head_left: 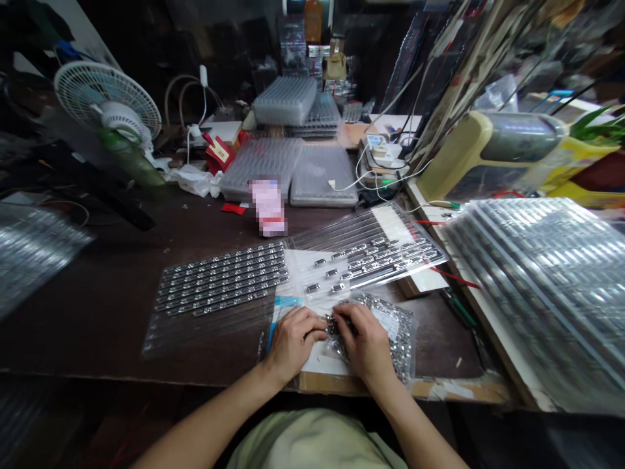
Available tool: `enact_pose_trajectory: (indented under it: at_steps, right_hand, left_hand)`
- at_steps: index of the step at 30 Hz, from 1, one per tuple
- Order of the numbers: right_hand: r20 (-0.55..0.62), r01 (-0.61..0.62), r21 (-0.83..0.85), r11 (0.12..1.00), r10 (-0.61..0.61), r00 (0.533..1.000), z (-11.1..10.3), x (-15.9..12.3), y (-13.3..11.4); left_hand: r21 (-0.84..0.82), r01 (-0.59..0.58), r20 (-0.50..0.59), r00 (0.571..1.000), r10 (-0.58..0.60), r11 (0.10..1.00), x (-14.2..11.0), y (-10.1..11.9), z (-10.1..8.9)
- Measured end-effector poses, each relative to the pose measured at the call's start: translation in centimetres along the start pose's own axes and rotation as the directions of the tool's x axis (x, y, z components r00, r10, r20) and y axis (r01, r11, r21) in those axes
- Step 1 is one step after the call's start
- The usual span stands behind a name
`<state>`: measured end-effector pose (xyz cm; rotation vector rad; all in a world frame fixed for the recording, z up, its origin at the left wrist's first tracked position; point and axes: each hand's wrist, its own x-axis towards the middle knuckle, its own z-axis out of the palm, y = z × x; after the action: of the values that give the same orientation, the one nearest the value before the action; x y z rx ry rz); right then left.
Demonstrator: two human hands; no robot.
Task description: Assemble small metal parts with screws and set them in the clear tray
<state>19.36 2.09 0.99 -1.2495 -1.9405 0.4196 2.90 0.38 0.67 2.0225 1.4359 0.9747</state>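
My left hand [293, 339] is closed, thumb and fingers pinched toward my right hand [364, 335]. The right hand is bent in a pinch as well. Between the fingertips is a small dark, shiny metal part [331, 324], mostly hidden, so its kind is unclear. Beneath the right hand lies a clear plastic bag [403, 329] full of small metal parts. Just beyond the hands, small metal connectors [336, 287] lie on a clear ribbed tray [322, 242]. To the left, another clear tray [195, 332] holds rows of similar connectors [224, 277].
A phone [267, 207] lies behind the trays, before stacked clear trays [325, 176]. A large tray stack [541, 286] stands at right, with green-handled pliers [459, 307] beside it. A fan [110, 104] stands at the back left. The table's front edge is near my body.
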Motion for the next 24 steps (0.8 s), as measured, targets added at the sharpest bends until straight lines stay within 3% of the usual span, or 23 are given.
enact_pose_trajectory:
  at_steps: [3, 7, 11, 19, 24]
  right_hand:
    - [0.054, 0.015, -0.029, 0.999, -0.013, 0.998, 0.2, 0.0, -0.6]
    - [0.141, 0.07, -0.135, 0.988, -0.05, 0.989, 0.9, 0.0, -1.7]
    - [0.119, 0.084, -0.183, 0.979, -0.063, 0.991, 1.6, 0.0, -2.1]
    - [0.142, 0.1, -0.199, 0.975, -0.073, 0.987, 2.3, -0.3, -1.9]
    - [0.087, 0.06, -0.248, 0.967, -0.04, 0.995, 0.0, 0.5, -1.3]
  left_hand:
    - [0.042, 0.017, -0.095, 0.995, -0.013, 0.999, 0.8, -0.7, -1.5]
    - [0.307, 0.155, -0.269, 0.961, -0.071, 0.939, 2.5, -3.2, -4.8]
    - [0.457, 0.221, -0.302, 0.95, -0.083, 0.862, 2.5, -5.3, -6.9]
    - [0.491, 0.24, -0.327, 0.942, -0.078, 0.838, 0.2, -6.4, -7.8]
    - [0.516, 0.242, -0.317, 0.945, -0.08, 0.822, -0.2, -6.7, -8.0]
